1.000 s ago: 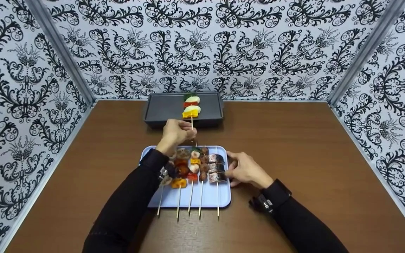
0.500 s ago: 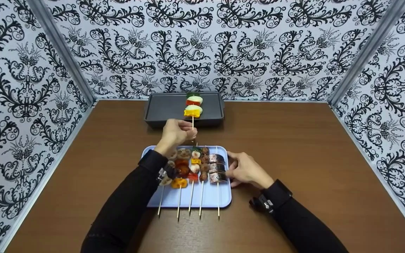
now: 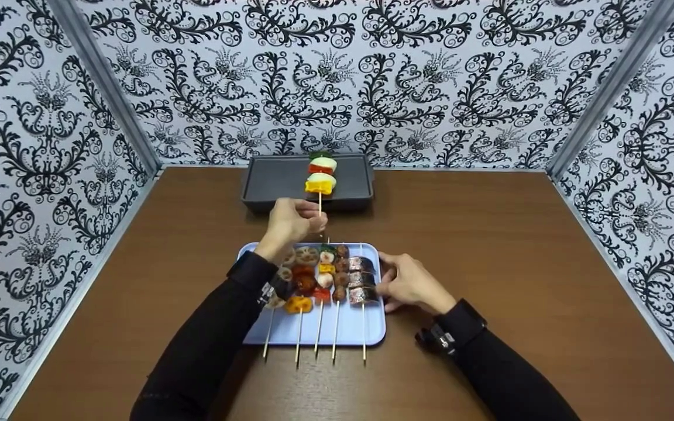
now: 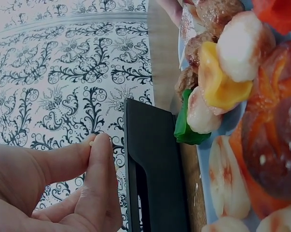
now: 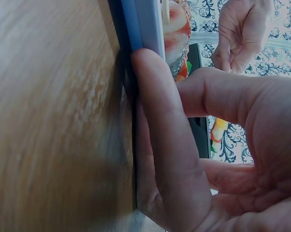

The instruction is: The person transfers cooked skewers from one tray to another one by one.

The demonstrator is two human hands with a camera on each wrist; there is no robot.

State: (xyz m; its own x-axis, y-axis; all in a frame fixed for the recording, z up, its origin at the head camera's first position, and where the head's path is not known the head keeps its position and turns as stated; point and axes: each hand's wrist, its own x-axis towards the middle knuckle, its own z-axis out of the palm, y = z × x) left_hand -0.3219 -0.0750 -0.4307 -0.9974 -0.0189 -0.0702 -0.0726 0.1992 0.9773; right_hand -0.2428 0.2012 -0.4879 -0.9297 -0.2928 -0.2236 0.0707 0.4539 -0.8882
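My left hand point(image 3: 293, 222) pinches the bare stick of a vegetable skewer point(image 3: 320, 184) between thumb and fingers. Yellow, white, red and green pieces point away from me and overlap the dark grey griddle plate point(image 3: 270, 181) in the head view. In the left wrist view the pinching fingers point(image 4: 101, 179) show, but the food on that skewer does not. My right hand point(image 3: 410, 280) grips the right rim of the light blue tray point(image 3: 346, 333), fingers along its side. Its thumb lies close to a skewer of dark-skinned fish chunks point(image 3: 362, 280).
Several skewers lie side by side on the tray, sticks over its front edge: meatballs point(image 3: 340, 280), mixed vegetables point(image 3: 325, 269), mushroom with pepper point(image 3: 302, 283) and lotus root point(image 3: 278, 301). The brown table point(image 3: 489, 245) meets patterned walls point(image 3: 337, 76) at the back and sides.
The held skewer shifts slightly right, then a touch back left, above the griddle plate. My left hand keeps its pinch, and my right hand stays at the tray's rim.
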